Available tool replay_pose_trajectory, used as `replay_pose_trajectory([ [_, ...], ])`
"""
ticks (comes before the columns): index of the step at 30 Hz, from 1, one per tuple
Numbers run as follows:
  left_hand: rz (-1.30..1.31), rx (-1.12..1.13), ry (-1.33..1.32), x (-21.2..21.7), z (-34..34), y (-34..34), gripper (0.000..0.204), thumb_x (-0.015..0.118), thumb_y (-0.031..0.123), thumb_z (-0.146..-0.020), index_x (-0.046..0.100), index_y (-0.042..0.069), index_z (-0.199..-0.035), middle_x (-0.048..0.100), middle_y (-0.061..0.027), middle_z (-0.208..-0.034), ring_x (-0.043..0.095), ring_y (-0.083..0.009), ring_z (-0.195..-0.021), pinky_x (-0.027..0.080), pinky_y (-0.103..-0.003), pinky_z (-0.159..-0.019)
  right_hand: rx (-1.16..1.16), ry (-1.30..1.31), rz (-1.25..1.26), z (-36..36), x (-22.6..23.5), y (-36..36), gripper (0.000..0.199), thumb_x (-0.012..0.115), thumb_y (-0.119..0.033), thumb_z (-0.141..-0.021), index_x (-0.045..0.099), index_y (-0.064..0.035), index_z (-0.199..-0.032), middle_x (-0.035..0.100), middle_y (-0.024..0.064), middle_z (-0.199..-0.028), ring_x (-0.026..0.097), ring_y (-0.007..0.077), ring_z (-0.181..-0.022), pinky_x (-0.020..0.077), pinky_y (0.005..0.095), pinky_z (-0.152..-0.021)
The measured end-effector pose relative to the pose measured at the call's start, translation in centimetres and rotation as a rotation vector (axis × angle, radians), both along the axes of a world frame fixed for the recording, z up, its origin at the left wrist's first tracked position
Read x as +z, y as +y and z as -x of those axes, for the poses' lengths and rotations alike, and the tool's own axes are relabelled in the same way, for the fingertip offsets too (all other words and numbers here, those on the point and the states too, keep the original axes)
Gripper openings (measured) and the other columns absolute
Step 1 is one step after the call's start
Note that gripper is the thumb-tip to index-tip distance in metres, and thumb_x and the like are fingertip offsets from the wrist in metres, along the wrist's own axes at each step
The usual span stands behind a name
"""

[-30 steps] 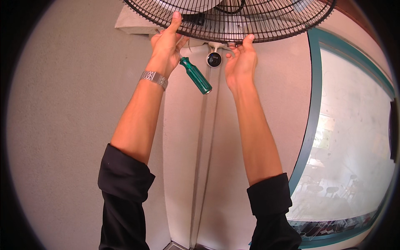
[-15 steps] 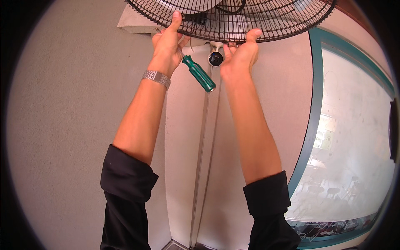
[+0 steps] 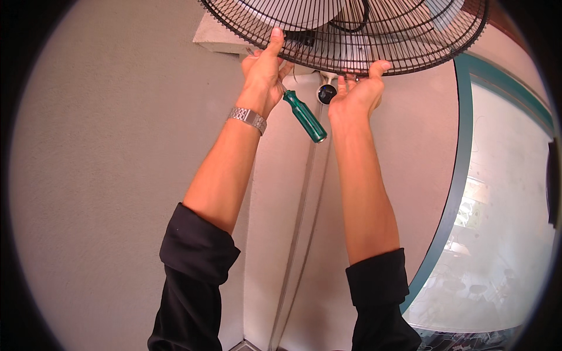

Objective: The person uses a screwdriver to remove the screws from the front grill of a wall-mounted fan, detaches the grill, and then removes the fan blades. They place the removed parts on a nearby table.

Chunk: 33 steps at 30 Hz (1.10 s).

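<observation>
Overhead, a wall fan's black wire guard (image 3: 404,65) fills the top of the view, its blades showing through the mesh. My left hand (image 3: 260,73) grips the guard's lower rim, thumb on the outside and fingers partly hidden behind. The same hand keeps a screwdriver with a green handle (image 3: 305,117); the handle slants down to the right and the shaft is mostly hidden by the hand. Farther right along the rim, my right hand (image 3: 357,96) pinches the guard between thumb and fingers. A round black-faced part (image 3: 326,94) on a pale mount sits between my hands.
Behind the fan, a pale block (image 3: 219,38) juts from the beige wall (image 3: 129,175). A thin strip of trunking (image 3: 298,234) runs down near the corner. To the right stands a glossy white board (image 3: 497,205) in a teal frame (image 3: 464,146).
The fan, both hands and the wall behind have shifted right and a little down in the view together. Both hands keep the same hold on the guard, and the screwdriver stays in my left hand.
</observation>
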<state>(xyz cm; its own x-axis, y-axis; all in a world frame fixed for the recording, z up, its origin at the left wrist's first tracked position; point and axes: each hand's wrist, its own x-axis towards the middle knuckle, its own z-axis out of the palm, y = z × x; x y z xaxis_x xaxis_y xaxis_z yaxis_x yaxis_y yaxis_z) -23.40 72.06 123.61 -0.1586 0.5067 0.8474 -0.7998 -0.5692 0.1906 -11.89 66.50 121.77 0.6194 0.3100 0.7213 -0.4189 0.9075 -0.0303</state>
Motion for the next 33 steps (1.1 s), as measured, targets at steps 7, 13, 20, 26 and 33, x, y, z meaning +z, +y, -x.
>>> replay_pose_trajectory([
  [7,-0.022,0.02,0.018,0.0,-0.1,0.5,0.048,0.072,0.034,-0.093,0.053,-0.006,-0.112,0.062,-0.014,-0.112,0.064,-0.0222,-0.099,0.054,-0.047,-0.104,0.087,0.012,-0.076,0.0,0.2,0.4,0.052,0.055,-0.054,-0.1,0.049,-0.0048,-0.115,0.05,0.0026,-0.096,0.045,0.0114,-0.083,0.0377,0.0279,-0.069],
  [13,-0.022,0.038,0.029,0.0,0.2,0.8,0.041,0.073,0.034,-0.093,0.05,0.001,-0.103,0.059,-0.0104,-0.104,0.06,-0.0175,-0.088,0.056,-0.045,-0.099,0.091,0.037,-0.06,0.6,-0.1,0.0,0.048,0.053,-0.052,-0.101,0.05,-0.0059,-0.115,0.05,0.0013,-0.094,0.043,0.011,-0.083,0.035,0.0276,-0.071],
  [20,-0.006,0.034,0.027,-0.2,0.3,0.4,0.045,0.071,0.033,-0.094,0.054,-0.004,-0.112,0.062,-0.0137,-0.114,0.062,-0.021,-0.1,0.053,-0.049,-0.106,0.091,0.025,-0.048,0.5,-0.3,-0.1,0.046,0.05,-0.051,-0.102,0.05,-0.0068,-0.114,0.048,-0.0007,-0.092,0.042,0.0105,-0.082,0.0332,0.0286,-0.071],
  [26,-0.023,0.032,0.049,-0.2,0.6,0.6,0.043,0.07,0.032,-0.095,0.053,-0.004,-0.112,0.062,-0.0126,-0.112,0.062,-0.021,-0.098,0.052,-0.047,-0.106,0.134,0.044,-0.085,1.0,-0.4,-0.2,0.045,0.05,-0.049,-0.103,0.049,-0.0066,-0.117,0.048,-0.0005,-0.092,0.042,0.0106,-0.083,0.033,0.0306,-0.074],
  [33,-0.029,-0.012,0.051,-0.1,0.3,0.8,0.04,0.071,0.033,-0.094,0.056,-0.002,-0.109,0.062,-0.0106,-0.11,0.059,-0.019,-0.098,0.055,-0.042,-0.103,0.142,0.1,-0.037,1.2,-0.4,-0.7,0.04,0.053,-0.044,-0.103,0.05,-0.0068,-0.118,0.05,0.0017,-0.101,0.047,0.0142,-0.09,0.0369,0.0346,-0.089],
])
